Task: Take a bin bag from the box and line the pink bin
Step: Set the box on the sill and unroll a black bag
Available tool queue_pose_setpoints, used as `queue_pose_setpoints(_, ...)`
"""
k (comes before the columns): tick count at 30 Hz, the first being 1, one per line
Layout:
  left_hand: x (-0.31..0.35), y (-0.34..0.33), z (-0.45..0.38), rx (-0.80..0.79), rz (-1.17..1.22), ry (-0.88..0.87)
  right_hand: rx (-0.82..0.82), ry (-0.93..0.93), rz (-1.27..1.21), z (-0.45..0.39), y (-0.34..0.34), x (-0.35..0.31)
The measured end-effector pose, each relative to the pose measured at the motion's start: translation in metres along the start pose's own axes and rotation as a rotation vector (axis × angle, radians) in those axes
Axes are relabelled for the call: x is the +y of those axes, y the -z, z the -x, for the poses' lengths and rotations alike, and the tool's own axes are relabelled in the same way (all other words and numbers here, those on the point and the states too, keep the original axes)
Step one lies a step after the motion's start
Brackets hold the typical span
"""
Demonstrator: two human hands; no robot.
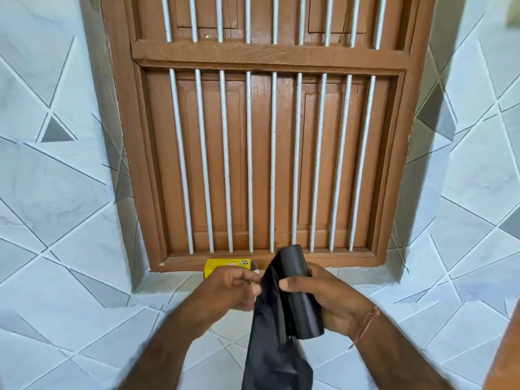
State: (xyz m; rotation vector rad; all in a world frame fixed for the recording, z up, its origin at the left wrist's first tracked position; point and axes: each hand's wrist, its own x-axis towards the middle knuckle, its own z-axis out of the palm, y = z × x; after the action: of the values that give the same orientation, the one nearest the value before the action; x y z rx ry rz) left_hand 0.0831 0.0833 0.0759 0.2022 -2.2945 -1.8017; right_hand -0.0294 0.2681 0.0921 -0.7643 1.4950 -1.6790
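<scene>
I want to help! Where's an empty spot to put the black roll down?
Bare tiled ledge lies left of the yellow box and right of the right hand, below the wooden shutter. The middle is crowded: left hand, bin bag roll, box.

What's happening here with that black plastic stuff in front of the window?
A person is pulling a bin bag off a roll. The right hand is wrapped around the black roll, while the left hand pinches the edge of the loose bag, which hangs down unrolled between the arms. The yellow box sits behind the hands on the tiled ledge below the barred wooden window. No pink bin is in view.
</scene>
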Motion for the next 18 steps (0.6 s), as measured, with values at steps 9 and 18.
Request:
queue_pose_setpoints(9,-0.004,-0.013,-0.014,-0.172,-0.034,0.072,0.049,-0.089,-0.099,-0.002,0.020,0.011)
queue_pose_setpoints(18,-0.015,-0.004,-0.022,-0.005,-0.007,-0.033,0.127,-0.188,-0.173,-0.009,0.045,0.018)
